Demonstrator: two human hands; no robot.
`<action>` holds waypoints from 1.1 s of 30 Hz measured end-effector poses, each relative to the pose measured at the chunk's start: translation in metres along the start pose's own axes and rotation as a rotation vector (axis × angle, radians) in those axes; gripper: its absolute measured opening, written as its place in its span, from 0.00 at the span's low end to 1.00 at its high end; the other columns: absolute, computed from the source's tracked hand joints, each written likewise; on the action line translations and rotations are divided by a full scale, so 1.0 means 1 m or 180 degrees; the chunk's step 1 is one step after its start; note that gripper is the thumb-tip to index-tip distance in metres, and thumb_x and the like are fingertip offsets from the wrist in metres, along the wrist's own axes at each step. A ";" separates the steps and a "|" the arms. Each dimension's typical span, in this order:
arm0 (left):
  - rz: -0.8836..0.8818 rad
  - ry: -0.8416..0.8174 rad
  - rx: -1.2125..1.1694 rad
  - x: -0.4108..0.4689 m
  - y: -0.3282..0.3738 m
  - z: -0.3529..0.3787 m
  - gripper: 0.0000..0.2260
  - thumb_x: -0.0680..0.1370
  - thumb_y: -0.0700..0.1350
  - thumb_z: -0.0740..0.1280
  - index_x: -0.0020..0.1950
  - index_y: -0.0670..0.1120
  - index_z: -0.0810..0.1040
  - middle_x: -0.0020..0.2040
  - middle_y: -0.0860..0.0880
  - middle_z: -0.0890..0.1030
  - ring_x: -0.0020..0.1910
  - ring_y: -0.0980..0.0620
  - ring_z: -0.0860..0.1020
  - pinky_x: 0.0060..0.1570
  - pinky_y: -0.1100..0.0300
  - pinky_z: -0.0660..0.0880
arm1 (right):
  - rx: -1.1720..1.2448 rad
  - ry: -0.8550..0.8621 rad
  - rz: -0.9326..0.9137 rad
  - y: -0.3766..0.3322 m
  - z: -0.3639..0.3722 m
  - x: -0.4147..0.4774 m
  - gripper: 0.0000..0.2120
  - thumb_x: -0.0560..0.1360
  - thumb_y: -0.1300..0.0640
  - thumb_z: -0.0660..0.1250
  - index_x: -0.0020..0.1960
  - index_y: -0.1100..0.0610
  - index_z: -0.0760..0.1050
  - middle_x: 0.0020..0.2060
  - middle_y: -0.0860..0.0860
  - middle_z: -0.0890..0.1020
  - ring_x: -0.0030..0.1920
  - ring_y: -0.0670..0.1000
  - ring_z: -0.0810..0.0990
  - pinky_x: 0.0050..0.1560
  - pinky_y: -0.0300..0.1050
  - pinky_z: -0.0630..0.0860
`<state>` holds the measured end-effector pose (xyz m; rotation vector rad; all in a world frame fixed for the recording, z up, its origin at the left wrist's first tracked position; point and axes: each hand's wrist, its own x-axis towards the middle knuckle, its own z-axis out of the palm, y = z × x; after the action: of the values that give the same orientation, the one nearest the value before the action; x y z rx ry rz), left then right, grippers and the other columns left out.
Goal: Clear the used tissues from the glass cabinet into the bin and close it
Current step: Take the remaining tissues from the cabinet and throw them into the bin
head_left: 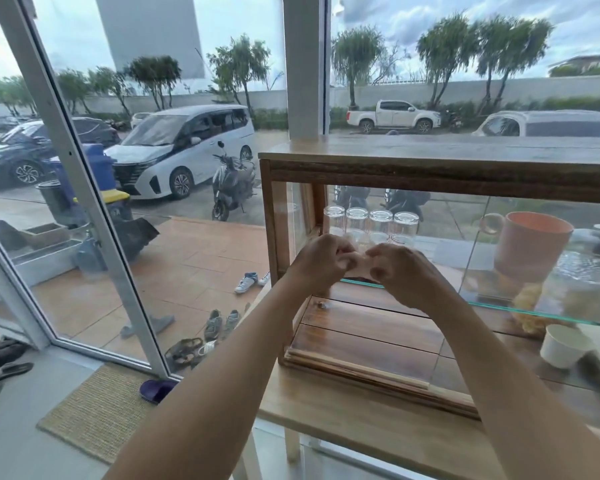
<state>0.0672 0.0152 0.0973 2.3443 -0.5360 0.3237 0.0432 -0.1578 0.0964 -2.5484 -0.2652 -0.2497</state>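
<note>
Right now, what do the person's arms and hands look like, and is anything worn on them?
Both forearms are bare as far as the view reaches: no sleeves, gloves, watch or bracelet. The left hand and right hand show no rings that I can see, though the fingers are curled and partly hidden.

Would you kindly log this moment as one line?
hands: left and right pinch tissue | place: cabinet front | glasses: inside, upside down
</note>
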 end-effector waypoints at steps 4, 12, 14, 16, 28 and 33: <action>-0.0043 0.0177 -0.0373 -0.028 0.002 -0.009 0.06 0.77 0.46 0.71 0.50 0.47 0.86 0.39 0.53 0.83 0.36 0.61 0.78 0.34 0.71 0.72 | 0.0695 -0.0011 -0.0187 -0.007 -0.006 -0.015 0.09 0.76 0.58 0.68 0.55 0.49 0.81 0.47 0.52 0.85 0.47 0.54 0.82 0.46 0.51 0.76; -0.0546 0.0368 -0.1501 -0.129 -0.021 -0.050 0.05 0.77 0.43 0.73 0.50 0.44 0.87 0.40 0.47 0.84 0.39 0.56 0.79 0.39 0.61 0.76 | 0.2231 -0.0961 -0.0733 -0.041 0.022 -0.052 0.07 0.75 0.56 0.73 0.52 0.47 0.84 0.40 0.45 0.86 0.41 0.43 0.81 0.48 0.42 0.77; -0.0690 0.0374 -0.1542 -0.156 -0.032 -0.060 0.06 0.78 0.41 0.72 0.52 0.42 0.86 0.41 0.43 0.85 0.40 0.55 0.80 0.40 0.62 0.76 | 0.2320 -0.1218 -0.0893 -0.056 0.043 -0.057 0.08 0.75 0.55 0.72 0.53 0.46 0.83 0.41 0.46 0.86 0.42 0.42 0.82 0.47 0.40 0.79; -0.0902 0.0441 -0.1626 -0.183 -0.047 -0.066 0.06 0.78 0.40 0.71 0.53 0.40 0.86 0.40 0.44 0.84 0.39 0.56 0.80 0.39 0.65 0.76 | 0.2358 -0.1429 -0.0980 -0.071 0.069 -0.059 0.08 0.75 0.55 0.72 0.54 0.46 0.83 0.41 0.45 0.86 0.41 0.41 0.82 0.45 0.35 0.78; -0.2742 0.1209 -0.2250 -0.348 -0.167 -0.050 0.10 0.80 0.41 0.70 0.54 0.35 0.82 0.43 0.37 0.81 0.40 0.43 0.79 0.35 0.57 0.76 | 0.2505 -0.2993 -0.0561 -0.137 0.270 -0.095 0.10 0.75 0.61 0.73 0.55 0.50 0.82 0.36 0.43 0.85 0.38 0.42 0.82 0.41 0.37 0.79; -0.3614 0.1297 -0.2481 -0.407 -0.225 0.003 0.13 0.80 0.44 0.70 0.56 0.33 0.82 0.40 0.40 0.82 0.30 0.50 0.79 0.29 0.60 0.75 | 0.2573 -0.3723 0.0284 -0.122 0.368 -0.122 0.09 0.76 0.67 0.70 0.54 0.58 0.81 0.47 0.59 0.85 0.45 0.51 0.84 0.50 0.44 0.83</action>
<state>-0.1884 0.2807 -0.1870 1.4330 0.7505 0.0159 -0.0586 0.1289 -0.1734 -1.6087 -0.5300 1.1716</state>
